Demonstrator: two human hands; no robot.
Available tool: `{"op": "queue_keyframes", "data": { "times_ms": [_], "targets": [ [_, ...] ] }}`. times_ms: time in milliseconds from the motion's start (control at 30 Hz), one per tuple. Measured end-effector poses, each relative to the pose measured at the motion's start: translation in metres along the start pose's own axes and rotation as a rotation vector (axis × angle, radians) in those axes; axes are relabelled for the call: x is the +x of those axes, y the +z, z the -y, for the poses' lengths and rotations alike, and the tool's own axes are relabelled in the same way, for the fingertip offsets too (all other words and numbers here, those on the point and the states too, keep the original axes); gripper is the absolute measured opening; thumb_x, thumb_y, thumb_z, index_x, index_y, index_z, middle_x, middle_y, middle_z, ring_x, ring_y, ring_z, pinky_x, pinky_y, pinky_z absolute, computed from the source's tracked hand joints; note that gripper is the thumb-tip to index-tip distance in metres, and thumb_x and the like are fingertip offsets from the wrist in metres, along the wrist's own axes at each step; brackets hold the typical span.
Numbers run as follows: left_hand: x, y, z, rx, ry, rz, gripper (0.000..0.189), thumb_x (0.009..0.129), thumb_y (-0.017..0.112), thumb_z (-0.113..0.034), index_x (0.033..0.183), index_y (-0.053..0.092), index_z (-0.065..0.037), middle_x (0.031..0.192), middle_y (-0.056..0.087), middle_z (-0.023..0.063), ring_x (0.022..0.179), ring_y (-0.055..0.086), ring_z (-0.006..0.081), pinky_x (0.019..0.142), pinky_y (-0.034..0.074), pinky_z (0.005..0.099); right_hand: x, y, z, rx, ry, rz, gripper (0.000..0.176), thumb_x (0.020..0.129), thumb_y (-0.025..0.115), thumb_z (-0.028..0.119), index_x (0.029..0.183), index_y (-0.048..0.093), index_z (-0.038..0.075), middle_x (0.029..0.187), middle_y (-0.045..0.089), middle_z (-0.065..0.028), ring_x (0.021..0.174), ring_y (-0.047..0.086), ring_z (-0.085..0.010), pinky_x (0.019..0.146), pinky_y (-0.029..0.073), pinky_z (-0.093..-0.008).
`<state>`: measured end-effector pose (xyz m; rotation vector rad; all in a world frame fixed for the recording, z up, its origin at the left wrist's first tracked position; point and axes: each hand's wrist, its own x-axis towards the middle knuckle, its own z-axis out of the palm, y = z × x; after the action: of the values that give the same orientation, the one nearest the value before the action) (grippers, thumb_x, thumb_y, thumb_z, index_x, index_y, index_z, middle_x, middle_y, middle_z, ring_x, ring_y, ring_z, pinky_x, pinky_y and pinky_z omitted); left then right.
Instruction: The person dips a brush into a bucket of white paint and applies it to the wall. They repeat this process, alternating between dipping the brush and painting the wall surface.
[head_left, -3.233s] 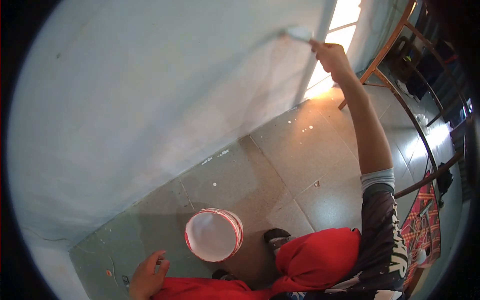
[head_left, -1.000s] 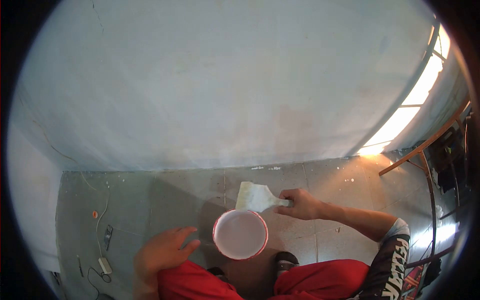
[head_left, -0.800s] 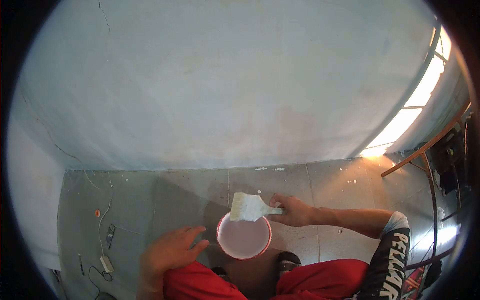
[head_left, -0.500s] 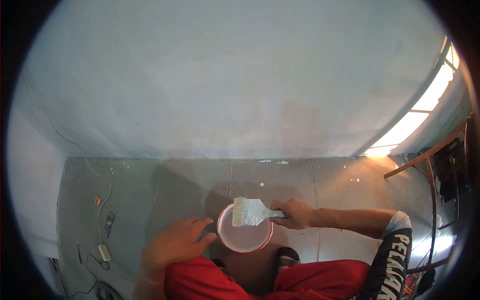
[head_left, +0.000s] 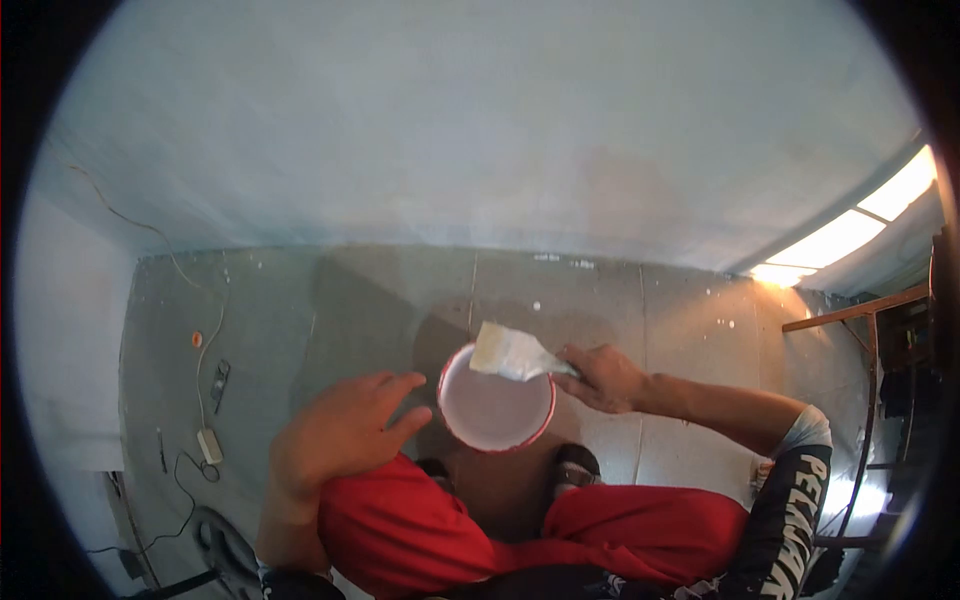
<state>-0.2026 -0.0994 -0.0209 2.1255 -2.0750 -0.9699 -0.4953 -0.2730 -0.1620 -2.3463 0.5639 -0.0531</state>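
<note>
My right hand [head_left: 603, 378] is closed around the handle of a wide paintbrush [head_left: 515, 352]. The brush has pale bristles, points left and is held over the upper rim of a round bucket. Whitish liquid that looks like paint [head_left: 495, 412] fills the inside of this bucket [head_left: 441, 415], which has a red-and-white rim and stands on the floor between my feet. To the left of the bucket, my left hand [head_left: 365, 425] holds nothing, its fingers and thumb apart. It sits near my left knee and does not touch the bucket.
A pale wall [head_left: 480, 130] rises ahead of the tiled floor [head_left: 380, 300]. On the left lie a white power strip [head_left: 208, 446] with cords, an orange round item [head_left: 197, 339] and a dark narrow tool [head_left: 220, 381]. A brown frame [head_left: 872, 400] stands at the right.
The camera view has tilted down, so wall, floor and bucket sit higher in the picture. The brush has turned, its bristles now nearer the bucket's far rim. My left hand remains beside the bucket.
</note>
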Motion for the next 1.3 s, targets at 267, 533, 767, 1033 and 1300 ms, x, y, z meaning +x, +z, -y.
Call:
{"op": "queue_keyframes", "data": {
  "times_ms": [267, 533, 767, 1033, 1300],
  "targets": [
    [-0.001, -0.003, -0.002, 0.004, -0.042, -0.003, 0.045, 0.095, 0.056, -0.033, 0.132, 0.053, -0.007, 0.123, 0.06, 0.0205, 0.115, 0.056, 0.0396, 0.099, 0.044, 0.0438, -0.003, -0.003, -0.002, 0.016, 0.012, 0.008, 0.036, 0.096, 0.056, 0.033, 0.109, 0.05, 0.0, 0.069, 0.061, -0.0231, 0.068, 0.062, -0.0441, 0.063, 0.049, -0.051],
    [-0.002, -0.004, -0.003, -0.012, -0.058, 0.003, 0.045, 0.095, 0.056, -0.033, 0.133, 0.052, -0.008, 0.126, 0.059, 0.0199, 0.116, 0.055, 0.0383, 0.1, 0.043, 0.0438, -0.001, -0.01, -0.001, 0.06, 0.127, 0.054, 0.035, 0.094, 0.058, 0.031, 0.111, 0.052, 0.0, 0.071, 0.062, -0.0223, 0.069, 0.064, -0.0425, 0.064, 0.049, -0.0497],
    [0.001, -0.007, -0.003, 0.013, -0.004, -0.021, 0.047, 0.096, 0.054, -0.034, 0.128, 0.053, 0.0, 0.119, 0.061, 0.0222, 0.109, 0.058, 0.041, 0.095, 0.046, 0.0455, -0.002, 0.008, -0.014, -0.01, -0.023, 0.017, 0.035, 0.093, 0.061, 0.029, 0.11, 0.05, 0.001, 0.07, 0.062, -0.02, 0.065, 0.064, -0.0405, 0.06, 0.05, -0.0475],
    [0.048, 0.009, 0.004, 0.364, 0.0, 0.205, 0.032, 0.092, 0.058, -0.026, 0.112, 0.057, -0.002, 0.107, 0.064, 0.0195, 0.099, 0.062, 0.0376, 0.089, 0.047, 0.0466, -0.008, 0.035, -0.031, -0.047, -0.305, -0.01, 0.032, 0.09, 0.064, 0.025, 0.109, 0.048, 0.004, 0.074, 0.064, -0.0162, 0.065, 0.065, -0.0386, 0.055, 0.051, -0.046],
    [0.142, 0.047, 0.036, 0.391, 0.055, 0.272, 0.03, 0.075, 0.064, -0.027, 0.09, 0.064, 0.0, 0.087, 0.068, 0.0215, 0.084, 0.065, 0.0412, 0.075, 0.051, 0.0503, -0.004, 0.03, -0.021, -0.147, -0.27, 0.04, 0.028, 0.085, 0.069, 0.016, 0.103, 0.052, 0.003, 0.074, 0.062, -0.0132, 0.064, 0.064, -0.0334, 0.057, 0.052, -0.0427]
  ]
}}
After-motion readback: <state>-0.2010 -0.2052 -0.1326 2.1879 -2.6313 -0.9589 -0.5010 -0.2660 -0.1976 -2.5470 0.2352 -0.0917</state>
